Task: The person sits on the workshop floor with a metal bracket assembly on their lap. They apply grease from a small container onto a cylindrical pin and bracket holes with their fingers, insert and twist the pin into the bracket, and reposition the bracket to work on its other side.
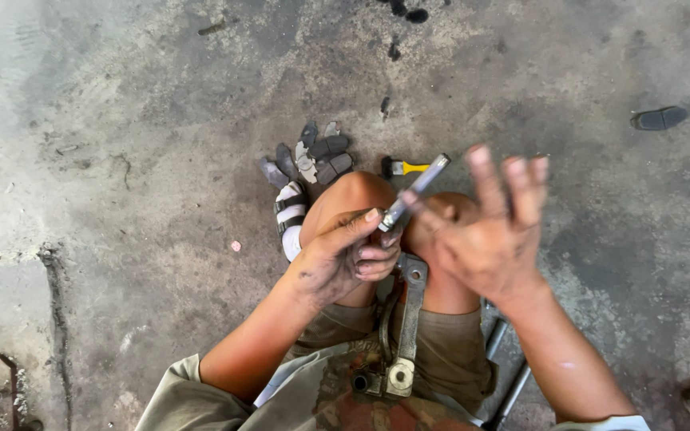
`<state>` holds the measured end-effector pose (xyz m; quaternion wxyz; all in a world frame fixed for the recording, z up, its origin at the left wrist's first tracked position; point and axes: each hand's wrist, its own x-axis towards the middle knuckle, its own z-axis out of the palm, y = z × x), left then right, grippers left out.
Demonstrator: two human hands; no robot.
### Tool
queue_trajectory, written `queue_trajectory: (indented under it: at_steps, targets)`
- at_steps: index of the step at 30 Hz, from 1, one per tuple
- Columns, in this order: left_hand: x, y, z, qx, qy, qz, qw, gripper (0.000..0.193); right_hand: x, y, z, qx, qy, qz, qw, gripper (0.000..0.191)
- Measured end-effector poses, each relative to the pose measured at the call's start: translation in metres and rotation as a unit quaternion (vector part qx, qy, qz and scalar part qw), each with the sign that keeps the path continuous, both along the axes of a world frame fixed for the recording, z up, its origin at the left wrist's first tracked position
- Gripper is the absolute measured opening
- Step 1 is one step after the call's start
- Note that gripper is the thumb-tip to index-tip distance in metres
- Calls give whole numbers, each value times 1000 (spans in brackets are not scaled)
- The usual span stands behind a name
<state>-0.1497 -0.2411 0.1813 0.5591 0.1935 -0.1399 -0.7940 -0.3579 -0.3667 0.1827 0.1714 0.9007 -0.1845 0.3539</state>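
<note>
My left hand [343, 259] grips the lower end of a short grey metal rod [415, 190] that points up and to the right over my knees. My right hand [489, 227] is spread wide, fingers apart, its palm and thumb against the rod's upper part. Both hands are smeared with dark grease. Below them a flat metal lever arm [409, 323] with holes at both ends rests between my thighs on my lap.
I am squatting on a stained concrete floor [137, 160]. Several dark brake pads [313, 158] lie in a pile ahead of my knees, next to a yellow-handled tool [402, 168]. A dark flat object [658, 118] lies far right. Metal bars [505, 375] lie under my right leg.
</note>
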Motion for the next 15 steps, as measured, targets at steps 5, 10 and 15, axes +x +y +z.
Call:
queue_trajectory:
  at_steps: [5, 10, 15]
  targets:
    - [-4, 0, 2, 9, -30, -3, 1000, 30, -4, 5, -2, 24, 7, -29, 999, 52]
    - [-6, -3, 3, 9, 54, -44, 998, 34, -11, 2, -5, -3, 5, -55, 998, 59]
    - [-7, -3, 2, -16, 102, -84, 991, 35, -9, 5, -2, 11, 6, -28, 1000, 51]
